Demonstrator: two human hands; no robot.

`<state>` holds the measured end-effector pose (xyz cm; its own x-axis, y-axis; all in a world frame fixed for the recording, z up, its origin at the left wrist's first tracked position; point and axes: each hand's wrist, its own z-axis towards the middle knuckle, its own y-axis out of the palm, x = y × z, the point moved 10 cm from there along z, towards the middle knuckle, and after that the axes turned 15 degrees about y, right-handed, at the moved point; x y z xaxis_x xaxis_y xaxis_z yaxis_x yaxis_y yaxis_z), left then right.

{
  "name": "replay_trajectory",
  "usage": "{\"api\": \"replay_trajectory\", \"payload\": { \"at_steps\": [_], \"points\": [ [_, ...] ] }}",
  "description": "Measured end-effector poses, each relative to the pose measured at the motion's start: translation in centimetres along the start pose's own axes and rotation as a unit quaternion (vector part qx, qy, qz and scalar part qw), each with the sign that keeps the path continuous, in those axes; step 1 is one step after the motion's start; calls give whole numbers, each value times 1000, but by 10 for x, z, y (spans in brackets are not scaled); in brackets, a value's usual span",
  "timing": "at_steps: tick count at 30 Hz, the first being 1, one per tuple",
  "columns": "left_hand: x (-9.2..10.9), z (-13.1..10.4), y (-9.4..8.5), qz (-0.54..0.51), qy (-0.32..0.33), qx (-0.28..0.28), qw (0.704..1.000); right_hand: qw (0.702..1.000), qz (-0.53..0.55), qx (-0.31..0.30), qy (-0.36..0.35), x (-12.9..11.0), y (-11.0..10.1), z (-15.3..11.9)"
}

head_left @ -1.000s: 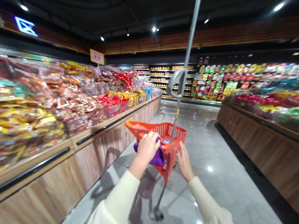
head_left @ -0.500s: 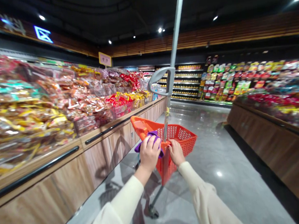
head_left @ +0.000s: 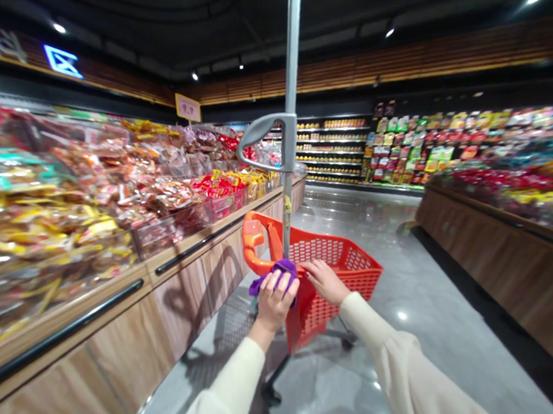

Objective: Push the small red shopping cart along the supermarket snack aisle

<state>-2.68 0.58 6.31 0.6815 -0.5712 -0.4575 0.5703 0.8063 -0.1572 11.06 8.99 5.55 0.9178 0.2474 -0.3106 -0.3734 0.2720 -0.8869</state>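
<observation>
Now, left hand (head_left: pixel 273 304): lower centre of the frame, back upward, fingers bent close together over a bunched purple cloth (head_left: pixel 286 270), holding it against the cart.
Purple cloth: just below the centre of the frame, at the near corner of the orange basket (head_left: pixel 342 259), with folds showing beyond the fingertips.
Right hand (head_left: pixel 329 284): just right of the cloth, fingers narrow and bent over the basket rim; whether they grip it or only rest there, I cannot tell.
Orange basket: centre of the frame, perforated sides, its curved orange handle (head_left: pixel 254 234) on the left.
Pole (head_left: pixel 291 72): rises beside the cloth and leaves through the top edge, carrying a grey loop (head_left: pixel 247 142) above the basket.
Caster (head_left: pixel 271 395): bottom centre, on the shiny grey floor (head_left: pixel 441 353).
Snack packets (head_left: pixel 150 178): heaped across the left of the frame in a wood-fronted display (head_left: pixel 119 337).
Price sign (head_left: pixel 187 108): upper left, above the packets.
Stocked shelves (head_left: pixel 333 145): far back, right of centre.
</observation>
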Motion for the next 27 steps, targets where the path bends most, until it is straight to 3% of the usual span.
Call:
{"api": "replay_trajectory", "payload": {
  "at_steps": [4, 6, 11, 17, 20, 24, 27],
  "points": [
    [-27, -8, -4, 11, -98, 50, 994, 999, -13, -21, 46, 11, 15, -1],
    [-30, -16, 0, 20, -135, 58, 989, 997, -14, -11, 72, 11, 23, -2],
    [-15, -39, 17, 17, -127, 40, 991, 997, -5, 2, 79, -5, 34, -3],
    [-45, -34, 12, 34, -198, 77, 976, 997, -1, -13, 82, -19, 37, -2],
    [-37, -42, 17, 43, -188, 48, 980, 997, -3, -39, 62, -23, 37, -5],
    [-21, -66, 23, 30, -173, 15, 984, 998, -6, -49, 47, -12, 31, -12],
    [-34, -68, 20, 20, -222, 48, 974, 997, -12, -32, 64, -1, 29, -17]
  ]
}}
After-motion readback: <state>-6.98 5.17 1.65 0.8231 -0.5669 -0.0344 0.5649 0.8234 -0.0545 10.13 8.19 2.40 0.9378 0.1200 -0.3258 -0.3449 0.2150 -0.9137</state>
